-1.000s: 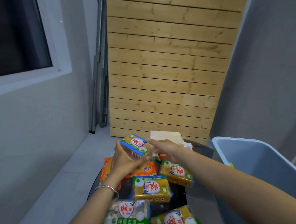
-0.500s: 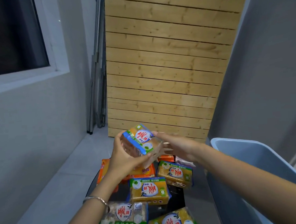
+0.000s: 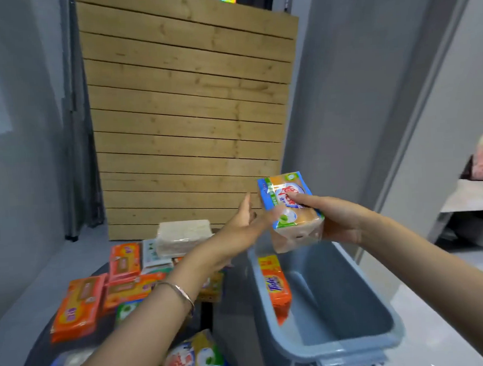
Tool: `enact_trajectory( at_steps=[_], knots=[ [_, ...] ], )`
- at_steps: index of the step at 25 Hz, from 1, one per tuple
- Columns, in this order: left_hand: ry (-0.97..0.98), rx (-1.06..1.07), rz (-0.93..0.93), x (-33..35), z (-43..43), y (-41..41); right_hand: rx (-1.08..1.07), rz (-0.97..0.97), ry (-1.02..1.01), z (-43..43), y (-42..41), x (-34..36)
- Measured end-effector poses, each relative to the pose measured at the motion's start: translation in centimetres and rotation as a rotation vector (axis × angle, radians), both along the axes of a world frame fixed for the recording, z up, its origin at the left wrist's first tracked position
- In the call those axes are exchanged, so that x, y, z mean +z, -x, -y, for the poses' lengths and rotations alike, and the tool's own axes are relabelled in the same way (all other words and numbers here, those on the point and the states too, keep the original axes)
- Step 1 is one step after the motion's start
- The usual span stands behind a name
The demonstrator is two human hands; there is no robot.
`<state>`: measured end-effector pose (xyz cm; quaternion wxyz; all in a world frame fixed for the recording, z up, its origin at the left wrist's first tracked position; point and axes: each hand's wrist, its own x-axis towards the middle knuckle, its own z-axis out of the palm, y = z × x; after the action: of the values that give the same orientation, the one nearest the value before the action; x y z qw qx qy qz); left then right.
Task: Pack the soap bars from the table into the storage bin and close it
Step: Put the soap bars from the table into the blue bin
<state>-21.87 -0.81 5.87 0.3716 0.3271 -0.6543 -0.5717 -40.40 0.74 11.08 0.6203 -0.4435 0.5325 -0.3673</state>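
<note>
My right hand grips a wrapped pack of soap bars with a blue edge and red logo, held above the far end of the grey storage bin. My left hand, fingers spread, sits just left of the pack, palm toward it; whether it touches is unclear. An orange soap pack leans against the bin's inner left wall. Several more soap packs lie on the dark table at left: orange ones, a yellow one near the front, a pale block at the back.
A wooden slatted panel leans against the wall behind the table. Grey walls close in on the left and right. The bin stands on the floor right of the table. A doorway opens at far right.
The soap pack went from both hands above the table rightward to over the bin, now held by my right hand. My view swung right, bringing the bin's inside into sight.
</note>
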Motion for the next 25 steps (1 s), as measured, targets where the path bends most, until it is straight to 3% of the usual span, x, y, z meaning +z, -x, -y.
enact_trajectory(
  at_steps=[4,9,13,17,25],
  knots=[
    [-0.434,-0.175,-0.150,0.1,0.5,4.2,-0.119,-0.072,-0.048,0.2,2.6,-3.3],
    [-0.612,-0.157,-0.054,-2.4,1.9,6.3,-0.175,-0.068,-0.167,1.9,2.4,-7.7],
    [-0.511,0.054,0.211,-3.9,3.0,7.7,-0.223,-0.128,-0.213,3.0,3.3,-9.0],
    [-0.359,0.107,0.529,-5.1,3.7,9.0,-0.293,-0.282,-0.185,4.1,3.3,-10.9],
    [-0.293,0.222,0.701,-6.6,4.6,9.6,-0.283,-0.325,-0.236,4.3,2.9,-12.1]
  ],
)
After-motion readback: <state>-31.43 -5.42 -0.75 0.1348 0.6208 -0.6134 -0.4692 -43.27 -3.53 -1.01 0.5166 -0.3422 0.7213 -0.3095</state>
